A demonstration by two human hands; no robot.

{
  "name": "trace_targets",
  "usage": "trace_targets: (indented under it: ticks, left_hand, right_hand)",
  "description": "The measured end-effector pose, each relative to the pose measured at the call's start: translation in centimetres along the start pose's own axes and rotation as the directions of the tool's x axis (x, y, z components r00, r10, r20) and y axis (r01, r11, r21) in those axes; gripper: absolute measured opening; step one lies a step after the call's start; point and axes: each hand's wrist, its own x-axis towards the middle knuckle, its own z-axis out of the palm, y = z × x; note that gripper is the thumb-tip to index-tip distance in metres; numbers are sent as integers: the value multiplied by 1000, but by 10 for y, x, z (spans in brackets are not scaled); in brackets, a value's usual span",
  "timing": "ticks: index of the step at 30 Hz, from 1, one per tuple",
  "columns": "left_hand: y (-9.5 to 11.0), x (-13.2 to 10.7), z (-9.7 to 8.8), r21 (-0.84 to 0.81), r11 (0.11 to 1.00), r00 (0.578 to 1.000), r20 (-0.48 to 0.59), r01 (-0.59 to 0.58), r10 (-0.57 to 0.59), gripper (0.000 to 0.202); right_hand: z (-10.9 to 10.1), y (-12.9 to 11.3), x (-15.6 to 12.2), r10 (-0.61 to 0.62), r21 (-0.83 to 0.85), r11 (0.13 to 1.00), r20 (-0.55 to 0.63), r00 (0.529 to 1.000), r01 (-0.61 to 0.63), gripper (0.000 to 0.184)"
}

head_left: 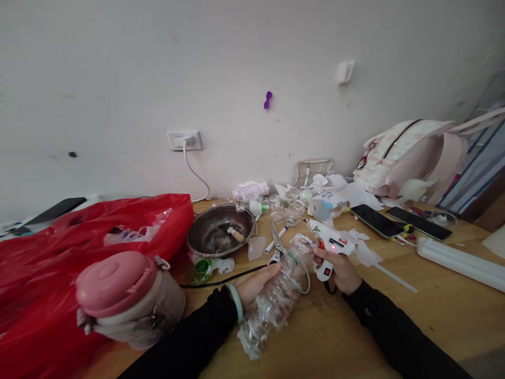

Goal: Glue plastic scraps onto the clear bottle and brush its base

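My left hand point(258, 284) is wrapped round a crumpled clear plastic bottle point(278, 297) that lies tilted over the wooden table point(434, 310). My right hand point(339, 268) grips the handle of a white hot glue gun point(329, 243) with a red lit switch. The gun's nozzle points left, close to the bottle's upper end. A pale bangle sits on my left wrist. Both sleeves are black.
A pink lidded bottle point(126, 297) rests against a red plastic bag point(79, 247) at left. A metal bowl point(220, 230), scissors point(277, 243), plastic scraps, two phones point(376, 220), a pink backpack point(410, 152) and white tubes point(461, 263) lie around. A cord runs from the wall socket point(184, 140).
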Motion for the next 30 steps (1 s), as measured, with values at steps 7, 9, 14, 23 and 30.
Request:
trace_targets:
  ticks: [7,9,14,23,30]
  left_hand:
    - [5,-4,6,-32,999,999,-44,1,-3,46]
    - [5,-5,6,-36,999,999,-48,5,-7,47]
    - [4,-5,5,-46,999,998,-62,-16,13,39]
    - [2,-5,6,-26,998,998,-1,-61,61,46]
    - [2,-7,0,13,999,999,19,-29,29,49]
  right_hand:
    - [2,0,0,38,70,997,-23,999,-36,37]
    - [1,1,1,38,80,996,-26,999,-36,37]
    - [1,1,1,26,104,994,-32,999,-23,35]
    - [3,-3,0,15,104,994,-41,999,-10,34]
    - [1,0,1,89,83,992,42,995,-92,34]
